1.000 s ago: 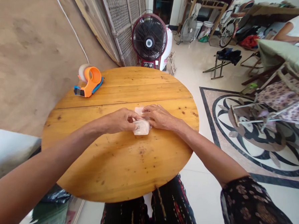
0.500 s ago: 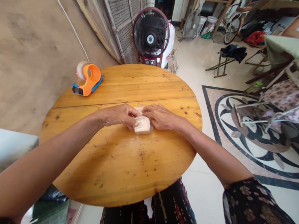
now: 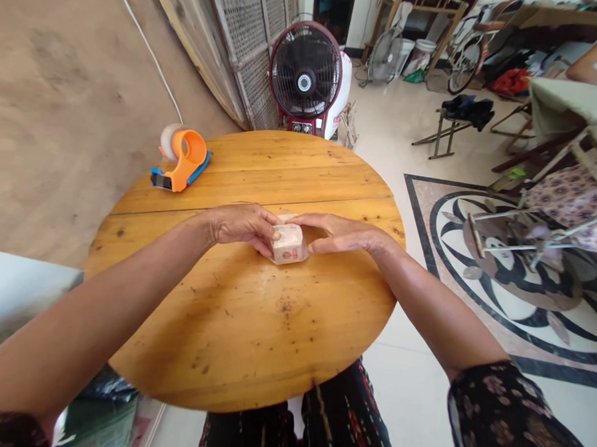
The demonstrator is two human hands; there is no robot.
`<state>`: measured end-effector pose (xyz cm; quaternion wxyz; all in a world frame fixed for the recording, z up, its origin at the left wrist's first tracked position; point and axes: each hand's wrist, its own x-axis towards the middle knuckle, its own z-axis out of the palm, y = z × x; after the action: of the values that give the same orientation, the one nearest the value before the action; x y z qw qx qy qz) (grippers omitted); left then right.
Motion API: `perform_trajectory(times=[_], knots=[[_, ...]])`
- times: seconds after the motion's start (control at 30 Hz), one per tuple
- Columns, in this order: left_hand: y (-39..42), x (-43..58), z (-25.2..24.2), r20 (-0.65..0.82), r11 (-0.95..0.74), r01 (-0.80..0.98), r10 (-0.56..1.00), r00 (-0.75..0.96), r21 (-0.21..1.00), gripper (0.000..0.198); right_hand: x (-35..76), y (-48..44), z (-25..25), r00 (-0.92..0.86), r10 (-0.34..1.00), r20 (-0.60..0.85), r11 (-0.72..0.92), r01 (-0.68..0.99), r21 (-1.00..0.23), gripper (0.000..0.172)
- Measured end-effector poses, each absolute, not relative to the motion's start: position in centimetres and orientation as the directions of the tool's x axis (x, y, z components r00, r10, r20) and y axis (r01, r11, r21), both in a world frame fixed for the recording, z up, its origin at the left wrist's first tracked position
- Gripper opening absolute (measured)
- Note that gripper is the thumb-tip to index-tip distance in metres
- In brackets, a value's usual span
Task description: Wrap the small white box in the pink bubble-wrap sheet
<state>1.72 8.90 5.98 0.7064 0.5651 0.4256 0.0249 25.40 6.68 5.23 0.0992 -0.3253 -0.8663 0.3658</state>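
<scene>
A small pale block with red printing (image 3: 288,245), seemingly in clear wrapping, is at the middle of the round wooden table (image 3: 255,346). My left hand (image 3: 246,227) grips its left side, thumb on top and fingers at the side. From the right, my right hand (image 3: 336,233) reaches around it with thumb and fingers apart, the thumb tip at the block's right edge. Behind the block a bit of pale, see-through wrapping shows between the hands; the right fingertips are partly hidden there.
An orange tape dispenser (image 3: 188,159) with a roll of clear tape stands at the table's far left. Past the far edge is a dark red fan (image 3: 305,83). A folding stool (image 3: 444,132) with dark cloth and a metal-framed chair (image 3: 524,232) are on the right.
The block has tipped so that its printed front face shows. My right hand has opened from a flatter, closer pose, its thumb now apart from its fingers. The left hand keeps its grip.
</scene>
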Motion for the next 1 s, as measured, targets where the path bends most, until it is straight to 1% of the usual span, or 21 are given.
perform_trajectory(times=[0.07, 0.1, 0.13, 0.2, 0.27, 0.3, 0.4, 0.5, 0.6, 0.67, 0.73, 0.77, 0.83, 0.9, 1.0], knots=[[9.0, 1.6, 5.9, -0.587, 0.426, 0.408, 0.503, 0.634, 0.807, 0.033, 25.4, 6.6, 5.1, -0.768, 0.635, -0.086, 0.431, 0.444, -0.785, 0.066], [9.1, 1.6, 5.8, -0.593, 0.446, 0.399, 0.5, 0.632, 0.801, 0.033, 25.2, 6.5, 4.9, -0.736, 0.673, -0.067, 0.394, 0.434, -0.81, 0.065], [9.1, 1.5, 5.8, -0.599, 0.462, 0.393, 0.497, 0.628, 0.795, 0.032, 24.9, 6.3, 4.5, -0.699, 0.715, -0.037, 0.37, 0.422, -0.828, 0.063], [9.0, 1.5, 5.8, -0.607, 0.484, 0.382, 0.498, 0.619, 0.787, 0.029, 24.1, 6.1, 3.7, -0.628, 0.778, 0.035, 0.352, 0.389, -0.851, 0.05], [8.9, 1.6, 5.9, -0.605, 0.49, 0.371, 0.512, 0.61, 0.789, 0.026, 23.5, 6.0, 3.1, -0.596, 0.8, 0.073, 0.349, 0.362, -0.865, 0.04], [8.7, 1.6, 6.0, -0.601, 0.483, 0.371, 0.524, 0.603, 0.793, 0.026, 23.3, 6.0, 2.9, -0.597, 0.798, 0.075, 0.345, 0.351, -0.871, 0.038], [8.0, 1.9, 6.1, -0.564, 0.403, 0.396, 0.63, 0.534, 0.825, 0.024, 23.3, 6.6, 2.8, -0.62, 0.783, 0.05, 0.317, 0.328, -0.89, 0.037], [7.0, 2.1, 5.8, -0.464, 0.304, 0.405, 0.794, 0.393, 0.863, 0.019, 23.3, 7.2, 3.1, -0.631, 0.775, -0.005, 0.279, 0.349, -0.895, 0.037], [5.7, 2.0, 5.0, -0.398, 0.283, 0.345, 0.857, 0.327, 0.895, 0.021, 23.2, 7.8, 3.2, -0.633, 0.773, -0.043, 0.283, 0.405, -0.869, 0.039], [4.9, 1.8, 4.5, -0.358, 0.268, 0.279, 0.863, 0.356, 0.922, 0.028, 23.0, 8.1, 3.2, -0.631, 0.774, -0.05, 0.307, 0.443, -0.842, 0.039], [4.3, 1.6, 4.1, -0.299, 0.218, 0.242, 0.875, 0.38, 0.945, 0.036, 22.9, 8.3, 3.3, -0.623, 0.78, -0.057, 0.333, 0.49, -0.805, 0.04], [4.0, 1.6, 4.0, -0.272, 0.186, 0.247, 0.883, 0.383, 0.951, 0.038, 22.8, 8.4, 3.3, -0.618, 0.784, -0.059, 0.35, 0.518, -0.781, 0.041], [3.7, 1.6, 3.8, -0.243, 0.132, 0.295, 0.894, 0.378, 0.946, 0.033, 22.7, 8.5, 3.4, -0.626, 0.778, -0.047, 0.407, 0.561, -0.721, 0.045], [3.3, 1.7, 3.9, -0.24, 0.105, 0.348, 0.897, 0.372, 0.931, 0.027, 22.5, 8.1, 3.5, -0.658, 0.752, -0.018, 0.483, 0.569, -0.665, 0.05], [2.1, 1.5, 4.3, -0.257, 0.075, 0.42, 0.881, 0.396, 0.904, 0.026, 22.3, 6.6, 3.9, -0.691, 0.723, 0.001, 0.542, 0.566, -0.621, 0.05]])
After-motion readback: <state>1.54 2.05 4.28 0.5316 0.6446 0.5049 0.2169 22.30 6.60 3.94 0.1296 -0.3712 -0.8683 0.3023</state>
